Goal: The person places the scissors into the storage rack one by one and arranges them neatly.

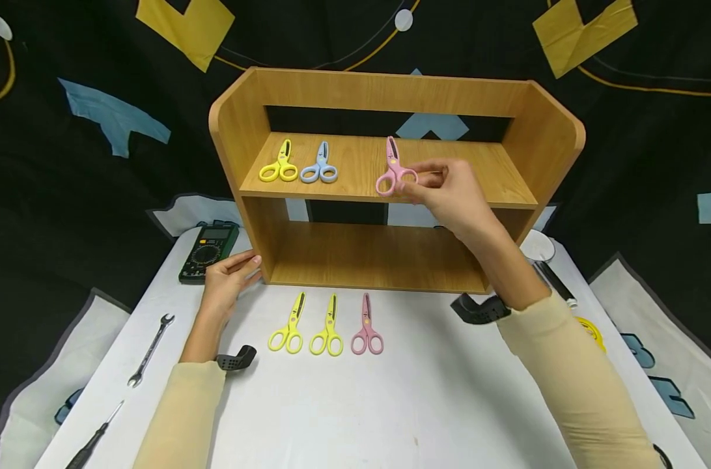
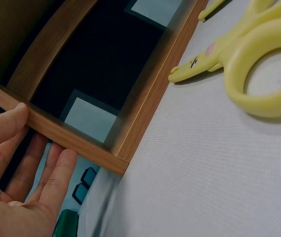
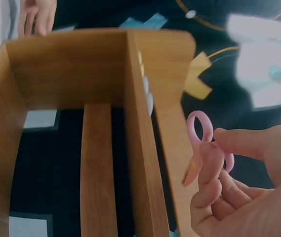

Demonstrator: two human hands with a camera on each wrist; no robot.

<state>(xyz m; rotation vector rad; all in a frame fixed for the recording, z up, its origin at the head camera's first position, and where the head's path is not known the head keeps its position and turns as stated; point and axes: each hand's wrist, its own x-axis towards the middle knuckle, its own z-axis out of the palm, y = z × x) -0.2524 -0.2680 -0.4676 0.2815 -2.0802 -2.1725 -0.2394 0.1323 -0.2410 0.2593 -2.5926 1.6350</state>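
My right hand [image 1: 449, 192] pinches pink scissors [image 1: 392, 166] by the handle loops, blades up, over the right half of the wooden shelf's [image 1: 367, 244] upper board. Thumb and index finger meet at the loops in the right wrist view. On that board, yellow scissors [image 1: 283, 163] and blue scissors [image 1: 321, 164] stand to the left. My left hand [image 1: 226, 280] touches the shelf's lower left side panel [image 2: 81, 145], fingers fairly straight along the outside and thumb at the front edge. Yellow scissors [image 1: 288, 329], more yellow scissors [image 1: 329, 331] and pink scissors [image 1: 367, 329] lie in front.
Left on the white table [image 1: 414, 397] are a multimeter [image 1: 209, 253], a wrench [image 1: 150, 352] and a screwdriver [image 1: 92, 443]. Past my right arm lie a black cylindrical object [image 1: 556, 283], a white round thing [image 1: 537, 246] and a yellow ring [image 1: 591, 333]. A black cloth hangs behind.
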